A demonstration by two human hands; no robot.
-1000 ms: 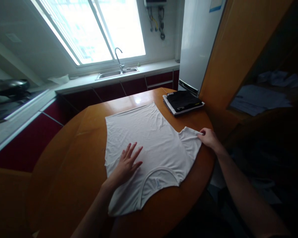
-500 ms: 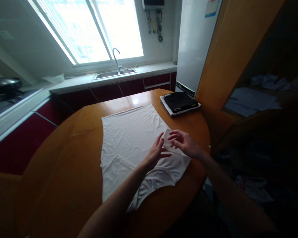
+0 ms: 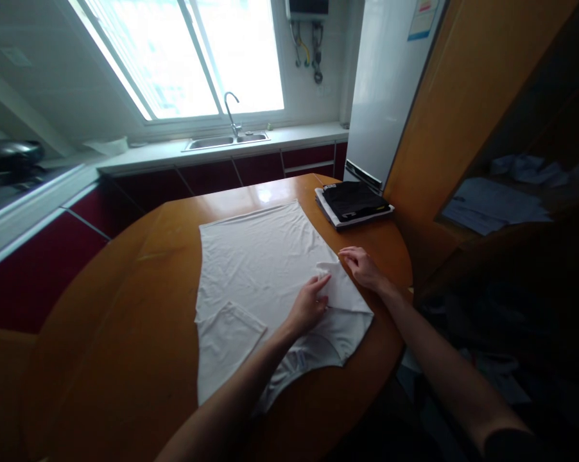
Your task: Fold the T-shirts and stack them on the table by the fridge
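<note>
A white T-shirt (image 3: 265,269) lies spread flat on the round wooden surface (image 3: 126,308), collar end toward the person and hem toward the window. A second ago the right sleeve stuck out over the surface's edge with the right hand pinching its tip; now that sleeve (image 3: 340,292) is folded in over the body of the shirt, and the left sleeve (image 3: 229,333) lies folded in as well, so the garment's outline has narrowed to a near rectangle on both sides. The left hand (image 3: 309,307) has crossed over and rests with fingers loosely curled on the inner edge of the folded right sleeve, pressing rather than gripping. The right hand (image 3: 364,266) lies relaxed at the sleeve's outer corner, fingertips touching the cloth, holding nothing. Farther back on the surface, near the fridge (image 3: 386,90), sits a folded dark garment (image 3: 354,200) on a stack.
</note>
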